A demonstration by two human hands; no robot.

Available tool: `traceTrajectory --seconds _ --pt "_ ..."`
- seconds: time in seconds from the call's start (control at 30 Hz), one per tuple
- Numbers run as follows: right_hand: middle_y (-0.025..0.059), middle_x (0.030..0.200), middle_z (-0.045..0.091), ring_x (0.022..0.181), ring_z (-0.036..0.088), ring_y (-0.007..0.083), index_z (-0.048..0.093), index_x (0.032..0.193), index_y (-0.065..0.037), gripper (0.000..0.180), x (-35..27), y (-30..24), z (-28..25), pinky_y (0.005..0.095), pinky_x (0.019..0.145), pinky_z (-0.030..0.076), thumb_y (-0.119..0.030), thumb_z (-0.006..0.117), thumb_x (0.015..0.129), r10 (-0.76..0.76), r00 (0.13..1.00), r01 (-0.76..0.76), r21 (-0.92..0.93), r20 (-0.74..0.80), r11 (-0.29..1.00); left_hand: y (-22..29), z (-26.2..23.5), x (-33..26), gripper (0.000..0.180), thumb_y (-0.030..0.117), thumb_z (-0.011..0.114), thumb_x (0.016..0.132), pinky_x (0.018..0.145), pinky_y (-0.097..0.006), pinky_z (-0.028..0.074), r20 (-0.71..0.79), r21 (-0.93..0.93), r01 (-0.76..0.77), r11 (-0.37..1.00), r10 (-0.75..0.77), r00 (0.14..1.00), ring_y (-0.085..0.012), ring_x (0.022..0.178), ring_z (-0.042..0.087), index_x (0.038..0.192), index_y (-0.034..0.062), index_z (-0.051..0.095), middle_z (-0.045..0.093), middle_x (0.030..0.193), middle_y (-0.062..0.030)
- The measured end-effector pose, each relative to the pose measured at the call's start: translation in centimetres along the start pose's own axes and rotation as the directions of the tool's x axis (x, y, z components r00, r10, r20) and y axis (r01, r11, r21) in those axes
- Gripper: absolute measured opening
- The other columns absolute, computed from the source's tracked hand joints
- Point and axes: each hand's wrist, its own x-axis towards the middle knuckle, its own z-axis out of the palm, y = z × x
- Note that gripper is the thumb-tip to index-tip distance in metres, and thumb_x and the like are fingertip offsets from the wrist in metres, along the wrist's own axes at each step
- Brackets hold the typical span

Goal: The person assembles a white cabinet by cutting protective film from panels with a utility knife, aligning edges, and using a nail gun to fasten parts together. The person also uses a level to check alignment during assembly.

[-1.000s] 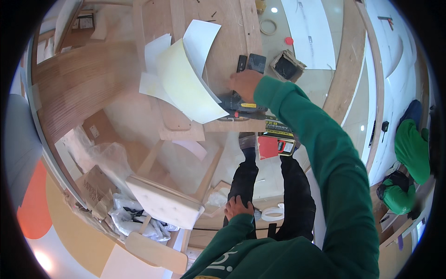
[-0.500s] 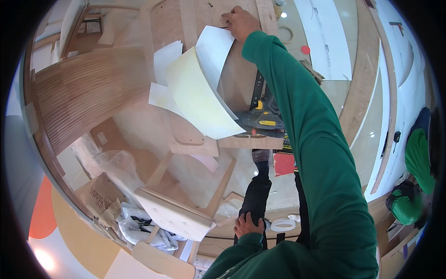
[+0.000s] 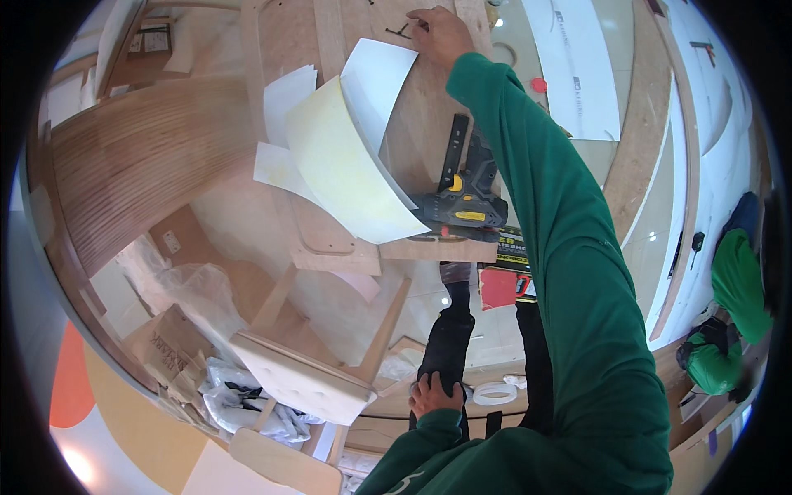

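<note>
My right hand (image 3: 441, 35) is over the far part of a wooden board (image 3: 289, 37), fingers bent close together. Whatever they pinch, if anything, is too small to make out. Just left of its fingertips lie small dark screws (image 3: 399, 32). My left hand (image 3: 436, 398) rests on my left knee with its fingers spread, holding nothing. Between the hands, curved white and cream sheets (image 3: 342, 165) overlap on the board. At its near right edge lies a dark grey and yellow cordless drill (image 3: 466, 210), partly hidden by my right sleeve. A black slotted strip (image 3: 454, 153) lies beside it.
A white padded chair (image 3: 305, 375) with wooden legs stands at the lower left. Farther left is a ribbed wooden panel (image 3: 157, 157). A red box (image 3: 499, 287) and a white ring (image 3: 495, 393) lie on the floor. Another person in green (image 3: 734, 289) is at the far right.
My right hand has shifted right, and the small dark screws beside its fingers now show. The view has moved slightly. My left hand stays on my knee.
</note>
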Motion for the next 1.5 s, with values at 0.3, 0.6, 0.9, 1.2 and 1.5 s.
traceTrajectory --seconds 0.3,0.6,0.9,1.2,1.5 --pt "0.0149 0.102 0.065 0.095 0.063 0.0351 0.07 0.109 -0.015 0.027 0.4 -1.4 -0.6 0.0447 0.085 0.051 -0.021 0.056 0.087 0.087 0.994 -0.082 -0.086 0.062 0.993 0.3 -0.6 0.5 0.059 0.044 0.066 0.076 0.099 -0.053 0.036 0.067 -0.025 0.022 0.999 -0.02 0.998 -0.0364 0.127 0.042 0.126 0.0134 0.058 0.05 0.133 -0.0132" --pt "0.0131 0.099 0.069 0.092 0.067 0.0282 0.07 0.109 -0.012 0.027 4.2 -4.0 2.8 0.0394 0.079 0.053 -0.022 0.057 0.087 -0.087 0.994 0.068 -0.241 -0.07 0.968 0.4 -1.1 0.6 0.06 0.046 0.065 0.076 0.098 -0.054 0.036 0.07 -0.001 0.019 1.0 -0.019 0.997 -0.0372 0.126 0.043 0.127 0.0139 0.057 0.051 0.133 -0.0143" --pt "0.0129 0.09 0.063 0.087 0.062 0.0325 0.071 0.076 -0.012 0.016 5.3 -4.2 3.2 0.0509 0.072 0.045 -0.016 0.056 0.08 -0.205 0.978 0.204 -0.272 0.025 0.94 0.7 -1.6 1.0 0.06 0.045 0.066 0.075 0.097 -0.055 0.037 0.037 -0.039 0.02 0.999 -0.018 0.999 -0.0367 0.122 0.047 0.125 0.0122 0.058 0.051 0.131 -0.0145" --pt "0.0232 0.096 0.065 0.092 0.063 0.0389 0.065 0.095 0.0 0.03 4.5 -2.9 0.0 0.0455 0.084 0.05 -0.02 0.07 0.072 -0.089 0.958 0.168 -0.277 0.274 0.946 0.6 -1.5 1.2 0.055 0.042 0.066 0.075 0.094 -0.053 0.039 -0.015 -0.004 0.004 1.0 -0.004 1.0 -0.0363 0.119 0.047 0.121 0.0117 0.059 0.052 0.129 -0.0139" --pt "0.005 0.074 0.067 0.067 0.064 0.0109 0.065 0.101 0.002 0.025 -12.4 -9.5 -15.0 0.0255 0.063 0.051 -0.018 0.066 0.085 0.156 0.883 -0.403 0.543 0.443 0.737 0.6 -0.4 0.2 0.055 0.039 0.066 0.076 0.096 -0.052 0.039 0.012 0.029 -0.016 0.999 0.016 1.0 -0.0368 0.121 0.046 0.122 0.0098 0.057 0.051 0.129 -0.0136"
